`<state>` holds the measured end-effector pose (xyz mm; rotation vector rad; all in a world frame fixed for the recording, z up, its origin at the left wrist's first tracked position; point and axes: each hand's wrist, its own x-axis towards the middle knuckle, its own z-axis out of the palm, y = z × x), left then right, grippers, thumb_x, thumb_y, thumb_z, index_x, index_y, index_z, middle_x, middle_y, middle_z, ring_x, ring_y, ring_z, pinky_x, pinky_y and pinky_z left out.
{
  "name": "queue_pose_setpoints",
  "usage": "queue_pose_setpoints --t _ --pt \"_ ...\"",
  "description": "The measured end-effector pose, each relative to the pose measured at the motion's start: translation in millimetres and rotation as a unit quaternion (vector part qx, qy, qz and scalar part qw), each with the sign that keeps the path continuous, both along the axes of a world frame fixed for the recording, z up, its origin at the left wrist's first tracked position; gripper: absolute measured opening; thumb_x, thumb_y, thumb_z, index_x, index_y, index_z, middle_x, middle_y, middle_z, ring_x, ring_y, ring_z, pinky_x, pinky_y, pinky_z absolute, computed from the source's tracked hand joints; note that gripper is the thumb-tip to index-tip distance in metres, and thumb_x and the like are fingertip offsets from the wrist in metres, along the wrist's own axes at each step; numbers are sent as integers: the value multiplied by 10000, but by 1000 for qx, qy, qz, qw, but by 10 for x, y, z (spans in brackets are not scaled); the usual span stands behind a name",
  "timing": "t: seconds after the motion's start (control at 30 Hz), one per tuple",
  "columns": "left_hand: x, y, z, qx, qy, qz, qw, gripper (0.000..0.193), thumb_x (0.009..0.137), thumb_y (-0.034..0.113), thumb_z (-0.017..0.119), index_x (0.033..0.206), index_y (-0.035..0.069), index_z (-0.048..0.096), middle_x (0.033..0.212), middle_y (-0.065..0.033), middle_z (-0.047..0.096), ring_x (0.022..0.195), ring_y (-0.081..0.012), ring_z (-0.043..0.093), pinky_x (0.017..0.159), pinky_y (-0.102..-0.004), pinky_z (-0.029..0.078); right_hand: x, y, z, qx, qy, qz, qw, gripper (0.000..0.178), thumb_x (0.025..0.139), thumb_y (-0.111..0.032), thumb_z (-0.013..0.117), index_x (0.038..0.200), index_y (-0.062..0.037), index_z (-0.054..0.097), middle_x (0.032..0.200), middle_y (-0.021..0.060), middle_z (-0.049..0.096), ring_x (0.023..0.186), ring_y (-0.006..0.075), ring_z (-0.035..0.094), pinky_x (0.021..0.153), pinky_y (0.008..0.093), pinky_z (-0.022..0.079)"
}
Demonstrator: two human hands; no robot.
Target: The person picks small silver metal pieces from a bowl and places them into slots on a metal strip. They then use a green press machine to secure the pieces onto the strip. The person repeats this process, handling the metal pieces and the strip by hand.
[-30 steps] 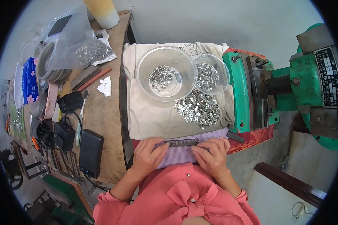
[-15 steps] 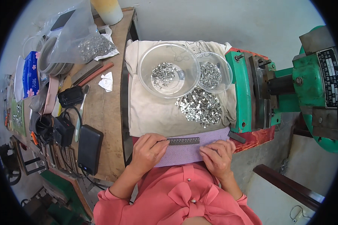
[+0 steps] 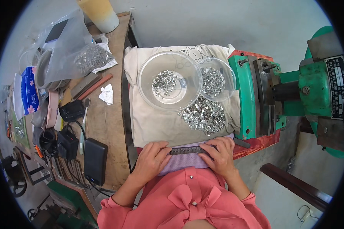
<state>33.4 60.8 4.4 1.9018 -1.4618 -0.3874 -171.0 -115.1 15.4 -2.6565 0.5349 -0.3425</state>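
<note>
A dark, narrow slotted metal strip (image 3: pixel 185 150) lies crosswise between my hands, over a lilac woven mat (image 3: pixel 181 163). My left hand (image 3: pixel 153 158) pinches its left end between thumb and fingers. At the other end, my right hand (image 3: pixel 220 155) closes thumb and fingers on the strip. Just beyond, a heap of small shiny metal pieces (image 3: pixel 204 116) rests on a pale cloth (image 3: pixel 151 128). A large clear plastic tub (image 3: pixel 143 91) behind it holds more small pieces. Beside that, a smaller clear tub (image 3: pixel 229 89) contains thin metal pins or bits.
A green machine press (image 3: pixel 246 103) stands close on the right. To the left, a wooden table (image 3: pixel 112 152) carries a black power bank (image 3: pixel 94 161), cables, a toothbrush (image 3: pixel 83 131), a tissue pack (image 3: pixel 30 91) and a plastic bag of metal pieces (image 3: pixel 91 59).
My right hand has moved up and left onto the strip's right end, where it was apart from it before. The strip now looks darker. The whole view has shifted slightly.
</note>
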Motion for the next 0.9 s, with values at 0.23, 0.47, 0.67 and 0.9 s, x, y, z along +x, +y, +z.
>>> queue_pose_setpoints --t 0.23,0.47,0.67,0.9 --pt "53 -65 -28 -28 -70 -13 997 272 751 91 772 1001 47 674 1023 -50 649 901 -233 634 771 -353 488 87 -130 -8 -46 -50 12 998 315 710 -213 833 1008 -179 737 977 -57 638 980 176 582 965 415 338" --pt "122 -161 -70 -23 -39 1 999 287 742 103 783 1002 52 673 1036 -51 646 919 -234 628 790 -363 481 164 -248 -82 -38 -59 12 997 317 682 -202 852 981 -184 748 970 -64 635 968 170 577 949 405 344" --pt "121 -154 -83 -10 22 19 1000 327 717 112 813 1016 66 689 1069 -61 646 950 -272 609 809 -392 467 134 -221 -116 -51 -76 -1 996 312 669 -215 859 964 -199 759 988 -54 626 980 183 571 933 402 354" --pt "106 -145 -118 -6 41 26 999 342 702 93 819 1023 71 704 1055 -80 650 962 -288 600 822 -395 449 103 -179 -147 5 -83 -55 995 325 666 -250 866 967 -189 761 1002 -21 629 1007 218 565 936 407 355"
